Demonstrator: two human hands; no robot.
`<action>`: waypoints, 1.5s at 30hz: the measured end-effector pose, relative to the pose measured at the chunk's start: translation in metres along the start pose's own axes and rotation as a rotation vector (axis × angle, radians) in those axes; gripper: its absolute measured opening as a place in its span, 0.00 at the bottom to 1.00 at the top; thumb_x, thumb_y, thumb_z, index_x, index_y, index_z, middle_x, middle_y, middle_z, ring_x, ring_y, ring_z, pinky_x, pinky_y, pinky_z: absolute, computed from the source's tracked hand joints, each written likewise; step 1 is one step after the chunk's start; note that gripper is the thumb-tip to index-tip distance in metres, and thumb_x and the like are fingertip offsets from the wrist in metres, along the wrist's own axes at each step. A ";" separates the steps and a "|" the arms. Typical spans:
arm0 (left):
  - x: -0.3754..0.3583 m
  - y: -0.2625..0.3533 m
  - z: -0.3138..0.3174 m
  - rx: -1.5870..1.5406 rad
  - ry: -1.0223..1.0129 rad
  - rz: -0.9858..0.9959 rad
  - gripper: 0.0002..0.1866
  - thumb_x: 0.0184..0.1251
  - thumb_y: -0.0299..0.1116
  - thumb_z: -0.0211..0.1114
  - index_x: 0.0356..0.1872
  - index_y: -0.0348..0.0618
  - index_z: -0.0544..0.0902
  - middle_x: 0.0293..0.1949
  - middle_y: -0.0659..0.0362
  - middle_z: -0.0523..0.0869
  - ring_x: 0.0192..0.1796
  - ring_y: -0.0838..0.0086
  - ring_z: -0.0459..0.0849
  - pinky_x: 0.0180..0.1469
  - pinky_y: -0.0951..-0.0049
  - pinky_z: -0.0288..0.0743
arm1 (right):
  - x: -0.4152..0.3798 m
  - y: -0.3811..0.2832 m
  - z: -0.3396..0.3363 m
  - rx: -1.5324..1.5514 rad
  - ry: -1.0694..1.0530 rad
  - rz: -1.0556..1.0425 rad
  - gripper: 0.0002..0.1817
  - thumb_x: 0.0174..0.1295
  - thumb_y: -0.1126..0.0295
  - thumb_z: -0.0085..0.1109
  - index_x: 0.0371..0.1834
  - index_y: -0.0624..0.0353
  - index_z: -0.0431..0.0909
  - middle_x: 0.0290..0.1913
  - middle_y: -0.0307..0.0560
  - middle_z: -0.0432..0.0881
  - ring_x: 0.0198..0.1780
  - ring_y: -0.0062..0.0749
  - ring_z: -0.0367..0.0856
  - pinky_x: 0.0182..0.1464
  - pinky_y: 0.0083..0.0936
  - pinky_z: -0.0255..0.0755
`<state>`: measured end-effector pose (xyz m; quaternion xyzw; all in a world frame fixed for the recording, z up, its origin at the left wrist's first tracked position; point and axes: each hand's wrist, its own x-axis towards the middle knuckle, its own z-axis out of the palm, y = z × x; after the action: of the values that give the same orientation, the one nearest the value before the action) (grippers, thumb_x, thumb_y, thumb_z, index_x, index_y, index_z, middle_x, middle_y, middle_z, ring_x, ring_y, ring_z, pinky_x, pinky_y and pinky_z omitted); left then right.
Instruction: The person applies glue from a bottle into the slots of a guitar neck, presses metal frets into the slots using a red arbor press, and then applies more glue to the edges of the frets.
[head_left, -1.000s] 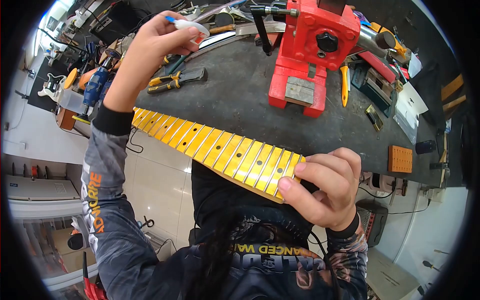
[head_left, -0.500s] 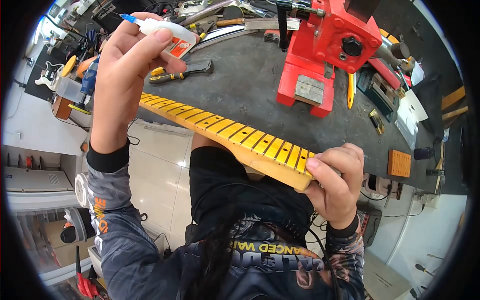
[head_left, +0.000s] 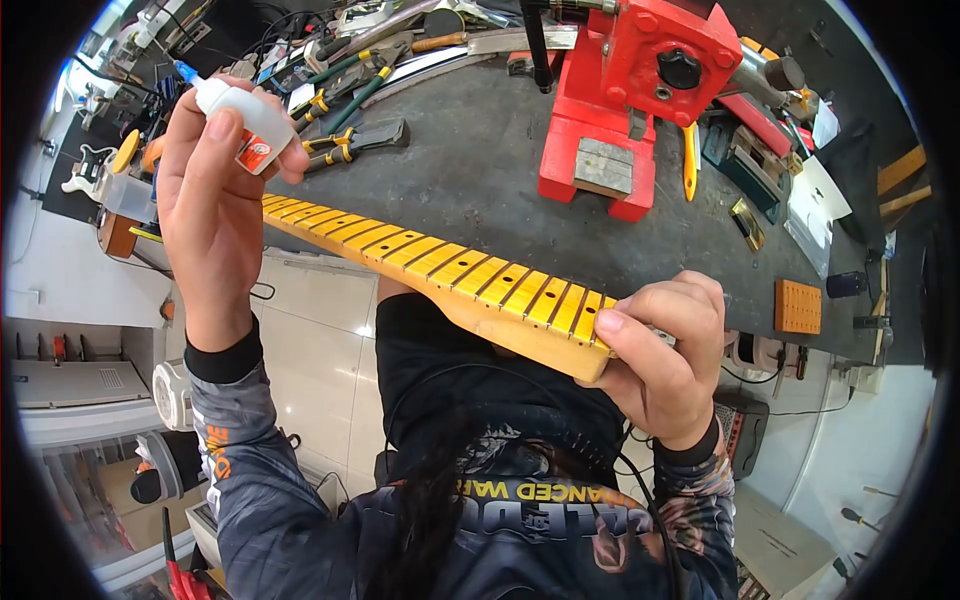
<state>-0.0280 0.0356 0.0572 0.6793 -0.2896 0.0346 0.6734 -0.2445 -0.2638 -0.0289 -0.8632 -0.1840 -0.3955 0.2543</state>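
My left hand is closed round a small white bottle with a blue nozzle and a red-orange label. Its nozzle points to the upper left. The thumb and fingers of my right hand pinch the heel end of a yellow guitar neck. Frets and dark dot inlays show along the neck's upward-facing fretboard. The neck runs from my right hand to the upper left, where its far end is hidden behind my left wrist.
A red press-like machine stands on the dark workbench. Pliers and metal tools lie at the back left. An orange block with holes, a yellow-handled brush and a plastic bag are on the right.
My left hand has moved left and down with the bottle, which is tilted more steeply. The neck's heel has shifted slightly left in my right hand. The whole view has shifted a little.
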 end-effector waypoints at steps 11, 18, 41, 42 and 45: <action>-0.016 -0.026 0.014 -0.182 -0.167 0.042 0.19 0.87 0.38 0.62 0.68 0.38 0.75 0.56 0.51 0.81 0.48 0.62 0.92 0.42 0.69 0.84 | -0.021 0.017 0.009 0.056 -0.021 0.072 0.33 0.54 0.61 0.86 0.65 0.51 0.83 0.52 0.42 0.84 0.44 0.41 0.85 0.51 0.43 0.77; -0.038 -0.071 0.041 -0.242 -0.250 -0.067 0.29 0.85 0.45 0.71 0.74 0.34 0.78 0.47 0.51 0.89 0.43 0.75 0.82 0.45 0.75 0.73 | -0.058 0.043 0.026 0.054 -0.084 0.243 0.29 0.65 0.58 0.78 0.66 0.55 0.81 0.55 0.49 0.86 0.52 0.50 0.86 0.55 0.45 0.79; -0.052 -0.115 0.085 -0.190 -0.188 -0.051 0.31 0.75 0.56 0.80 0.55 0.37 0.80 0.45 0.57 0.80 0.45 0.75 0.75 0.37 0.78 0.67 | -0.079 0.064 0.055 -0.017 -0.063 0.381 0.28 0.68 0.57 0.76 0.66 0.55 0.78 0.56 0.49 0.87 0.52 0.52 0.87 0.55 0.43 0.79; -0.052 -0.114 0.087 -0.189 -0.189 -0.056 0.31 0.75 0.56 0.80 0.55 0.37 0.80 0.45 0.57 0.80 0.45 0.75 0.75 0.37 0.78 0.67 | -0.079 0.064 0.055 -0.026 -0.057 0.376 0.27 0.68 0.56 0.76 0.65 0.55 0.78 0.56 0.49 0.87 0.52 0.52 0.87 0.55 0.43 0.80; -0.053 -0.112 0.091 -0.145 -0.167 -0.055 0.32 0.74 0.57 0.80 0.54 0.36 0.80 0.44 0.56 0.80 0.43 0.75 0.74 0.35 0.77 0.66 | -0.080 0.064 0.057 -0.039 -0.052 0.372 0.27 0.70 0.55 0.75 0.65 0.55 0.78 0.56 0.49 0.87 0.52 0.52 0.87 0.55 0.43 0.80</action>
<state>-0.0537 -0.0393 -0.0745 0.6370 -0.3276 -0.0619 0.6951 -0.2275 -0.2917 -0.1418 -0.8970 -0.0200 -0.3226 0.3016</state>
